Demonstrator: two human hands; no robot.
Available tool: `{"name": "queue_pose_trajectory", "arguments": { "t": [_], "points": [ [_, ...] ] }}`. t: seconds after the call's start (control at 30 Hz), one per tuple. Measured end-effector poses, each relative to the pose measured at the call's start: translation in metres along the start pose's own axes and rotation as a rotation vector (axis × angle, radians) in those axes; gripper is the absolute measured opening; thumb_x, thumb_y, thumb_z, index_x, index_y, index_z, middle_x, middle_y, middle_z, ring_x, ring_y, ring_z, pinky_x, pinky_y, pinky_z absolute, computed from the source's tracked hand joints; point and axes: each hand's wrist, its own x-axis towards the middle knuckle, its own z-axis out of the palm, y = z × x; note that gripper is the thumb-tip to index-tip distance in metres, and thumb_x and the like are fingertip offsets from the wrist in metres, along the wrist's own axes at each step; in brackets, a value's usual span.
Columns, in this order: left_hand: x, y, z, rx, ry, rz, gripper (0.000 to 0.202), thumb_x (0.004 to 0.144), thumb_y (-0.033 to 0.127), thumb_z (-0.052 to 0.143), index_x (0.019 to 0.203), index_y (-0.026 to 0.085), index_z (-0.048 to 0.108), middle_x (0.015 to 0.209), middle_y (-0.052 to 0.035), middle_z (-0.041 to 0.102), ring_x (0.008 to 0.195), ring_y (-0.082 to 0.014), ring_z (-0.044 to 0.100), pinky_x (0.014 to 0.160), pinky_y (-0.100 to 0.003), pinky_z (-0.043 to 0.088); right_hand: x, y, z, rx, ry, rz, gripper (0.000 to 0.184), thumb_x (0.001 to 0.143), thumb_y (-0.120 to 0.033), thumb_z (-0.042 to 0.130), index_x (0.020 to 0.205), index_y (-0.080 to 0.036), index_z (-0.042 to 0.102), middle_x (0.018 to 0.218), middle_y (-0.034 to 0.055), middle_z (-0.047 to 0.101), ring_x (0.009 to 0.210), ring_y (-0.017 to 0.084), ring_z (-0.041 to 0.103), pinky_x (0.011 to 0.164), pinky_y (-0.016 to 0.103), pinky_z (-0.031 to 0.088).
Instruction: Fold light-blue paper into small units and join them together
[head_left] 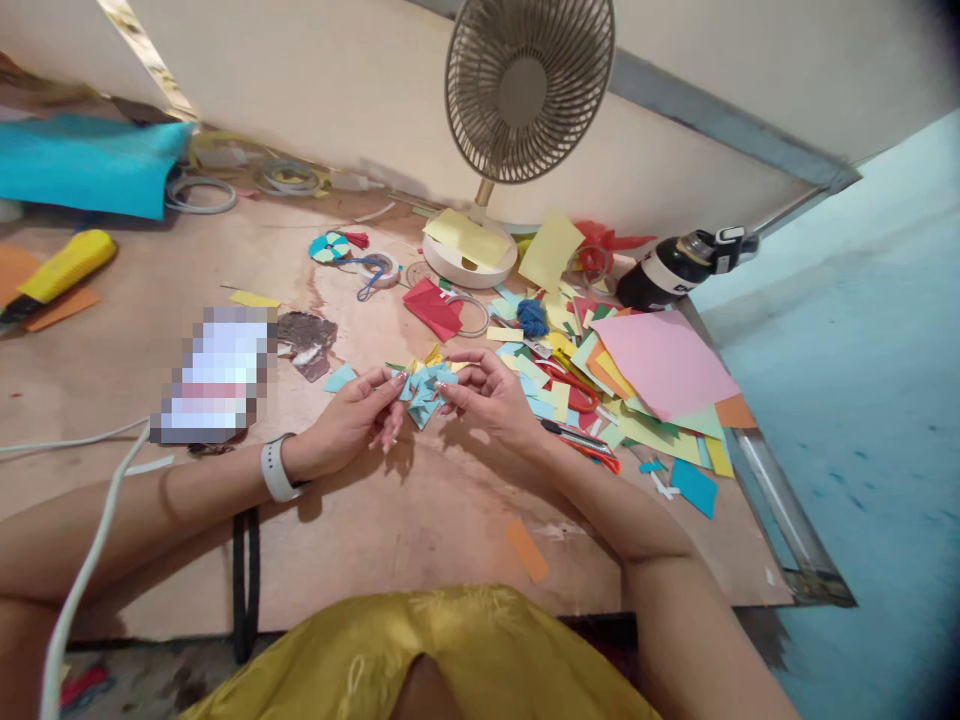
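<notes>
Between my two hands, just above the tabletop, is a light blue folded-paper piece (424,392) with several pointed parts and some yellow and green showing at its far side. My left hand (367,405) pinches its left side between thumb and fingers. On the opposite side, my right hand (491,395) grips it, thumb in front and fingers behind. A small light blue paper scrap (340,377) lies beside my left hand. Close to my right hand are loose paper strips and orange-handled scissors (574,388).
A fan (469,255) stands at the back, near a black bottle (667,270). Coloured paper sheets (664,362) and a box cutter (581,443) lie right. Leftward are a blurred-out phone (217,375), a white cable (97,540) and a yellow-handled tool (67,270).
</notes>
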Motion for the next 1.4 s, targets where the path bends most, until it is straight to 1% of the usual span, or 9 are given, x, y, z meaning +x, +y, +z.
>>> {"name": "queue_pose_trajectory", "arguments": {
  "t": [0.07,0.13,0.3,0.43,0.53,0.63,0.73,0.93,1.4],
  "points": [
    [0.000,-0.002,0.000,-0.019,-0.018,0.017,0.050,0.081,0.061,0.086,0.085,0.020,0.059,0.060,0.0039,0.070,0.042,-0.0086,0.060,0.039,-0.015,0.043,0.000,0.000,-0.001,-0.030,-0.019,-0.014,0.056,0.069,-0.050,0.095,0.107,-0.021,0.067,0.079,-0.0033,0.074,0.067,0.013,0.075,0.055,0.020,0.055],
    [0.000,-0.004,0.000,-0.024,-0.032,0.049,0.047,0.082,0.059,0.086,0.087,0.018,0.064,0.061,0.0032,0.071,0.045,-0.0085,0.063,0.045,-0.015,0.049,0.001,-0.001,-0.004,-0.071,-0.041,-0.027,0.050,0.073,-0.055,0.091,0.102,-0.020,0.070,0.082,-0.0011,0.075,0.071,0.015,0.077,0.053,0.019,0.054],
    [-0.001,-0.007,-0.001,-0.071,-0.029,0.060,0.038,0.083,0.049,0.089,0.096,0.017,0.074,0.077,-0.0016,0.078,0.061,-0.0132,0.073,0.050,-0.016,0.054,-0.003,-0.003,-0.009,-0.222,-0.079,-0.154,0.036,0.085,-0.051,0.083,0.107,-0.022,0.077,0.094,0.0025,0.076,0.077,0.015,0.077,0.058,0.023,0.059],
    [-0.001,-0.006,-0.002,-0.164,-0.052,0.033,0.031,0.087,0.042,0.086,0.101,0.017,0.076,0.088,-0.0055,0.081,0.076,-0.0197,0.079,0.061,-0.024,0.064,-0.009,-0.002,-0.009,-0.492,-0.063,-0.383,0.031,0.095,-0.042,0.076,0.118,-0.022,0.076,0.097,0.0049,0.077,0.079,0.015,0.075,0.068,0.027,0.062],
    [-0.001,-0.006,-0.003,-0.188,-0.067,0.000,0.030,0.091,0.042,0.082,0.105,0.016,0.078,0.092,-0.0076,0.082,0.082,-0.0206,0.080,0.070,-0.028,0.066,-0.009,0.000,-0.010,-0.706,-0.047,-0.599,0.018,0.101,-0.032,0.070,0.114,-0.021,0.076,0.097,0.0060,0.080,0.086,0.016,0.076,0.078,0.029,0.063],
    [0.000,-0.007,-0.005,-0.195,-0.076,-0.010,0.033,0.089,0.044,0.085,0.103,0.014,0.079,0.090,-0.0085,0.083,0.079,-0.0194,0.080,0.070,-0.026,0.066,-0.008,0.002,-0.011,-0.845,-0.065,-0.815,0.015,0.103,-0.023,0.066,0.116,-0.022,0.074,0.100,0.0066,0.081,0.091,0.017,0.076,0.083,0.030,0.063],
    [0.000,-0.007,-0.005,-0.211,-0.086,-0.010,0.037,0.084,0.048,0.089,0.099,0.014,0.081,0.084,-0.0081,0.083,0.073,-0.0169,0.079,0.066,-0.021,0.065,-0.010,0.004,-0.013,-0.888,-0.089,-0.934,0.021,0.103,-0.015,0.063,0.121,-0.021,0.072,0.102,0.0078,0.081,0.094,0.017,0.076,0.085,0.030,0.063],
    [0.001,-0.005,-0.001,-0.215,-0.074,-0.016,0.039,0.082,0.048,0.091,0.102,0.016,0.082,0.081,-0.0059,0.083,0.072,-0.0150,0.079,0.067,-0.020,0.065,-0.018,0.009,-0.012,-0.909,-0.129,-0.887,0.029,0.104,-0.022,0.063,0.132,-0.025,0.068,0.110,0.0089,0.077,0.097,0.019,0.075,0.084,0.033,0.064],
    [0.001,-0.006,0.000,-0.179,-0.035,-0.016,0.040,0.079,0.051,0.092,0.096,0.016,0.081,0.082,-0.0058,0.083,0.074,-0.0161,0.079,0.069,-0.022,0.065,-0.019,0.009,-0.009,-0.947,-0.105,-0.928,0.026,0.103,-0.019,0.063,0.128,-0.020,0.069,0.107,0.0104,0.077,0.093,0.019,0.075,0.082,0.033,0.065]
  ]
}}
